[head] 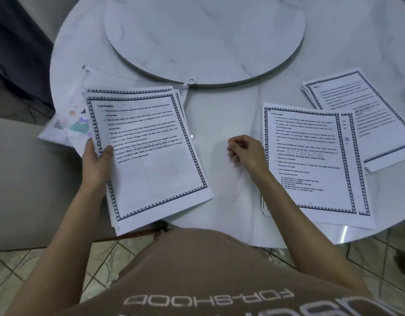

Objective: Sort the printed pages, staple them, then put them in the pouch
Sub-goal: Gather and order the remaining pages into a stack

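currently, the left hand (97, 160) grips a stack of printed pages (151, 151) at its left edge, thumb on the top sheet, fingers curled underneath. the stack is tilted and overhangs the near rim of the round marble table (219, 124). the transparent zip pouch (67, 124) lies flat beneath the far left part of this stack, its zipper pull (191, 81) near the raised turntable (203, 37). the right hand (244, 151) is loosely curled above the bare tabletop, with nothing visible in it. just right of it lies a second page stack (310, 160), partly overlapping a third stack (367, 115).
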Available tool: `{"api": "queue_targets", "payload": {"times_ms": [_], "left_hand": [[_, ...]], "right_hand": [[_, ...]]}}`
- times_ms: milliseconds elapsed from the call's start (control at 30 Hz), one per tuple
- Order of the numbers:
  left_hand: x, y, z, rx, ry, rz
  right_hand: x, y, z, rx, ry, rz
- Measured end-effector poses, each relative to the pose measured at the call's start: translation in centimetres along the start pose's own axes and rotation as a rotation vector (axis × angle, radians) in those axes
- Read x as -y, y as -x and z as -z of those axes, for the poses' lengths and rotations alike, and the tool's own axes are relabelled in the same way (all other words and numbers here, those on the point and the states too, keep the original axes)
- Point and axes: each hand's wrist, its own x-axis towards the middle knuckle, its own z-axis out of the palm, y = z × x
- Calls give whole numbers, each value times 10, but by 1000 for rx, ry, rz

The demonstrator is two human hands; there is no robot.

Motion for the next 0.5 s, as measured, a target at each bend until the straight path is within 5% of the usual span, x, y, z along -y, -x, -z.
{"api": "queue_targets", "payload": {"times_ms": [233, 500], "left_hand": [[10, -11, 67, -261, -38, 69], [23, -11, 79, -188, 19, 88]], "right_hand": [[-1, -6, -14, 16, 36, 13], [4, -8, -11, -34, 32, 34]]}}
